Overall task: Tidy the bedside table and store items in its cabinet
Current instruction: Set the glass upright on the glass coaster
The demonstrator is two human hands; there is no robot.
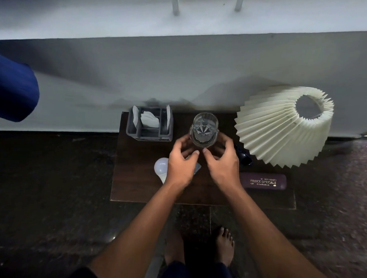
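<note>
A clear cut glass (204, 129) stands upright near the back of the dark wooden bedside table (135, 189). My left hand (180, 161) and my right hand (222, 161) hover on either side of the glass's base, fingers spread and curled, holding nothing. A white light bulb (161, 167) lies left of my left hand. A small flat grey object (197, 168) shows partly under that hand. A maroon spectacle case (263, 181) lies at the right front. The cabinet below the top is hidden.
A grey organiser (149, 134) with white tissues sits at the back left. A pleated cream lamp shade (283, 125) leans over the table's right side, with a dark blue object (244, 155) under it. A white wall runs behind. Blue cloth (11, 89) hangs at far left. My bare feet stand on dark floor.
</note>
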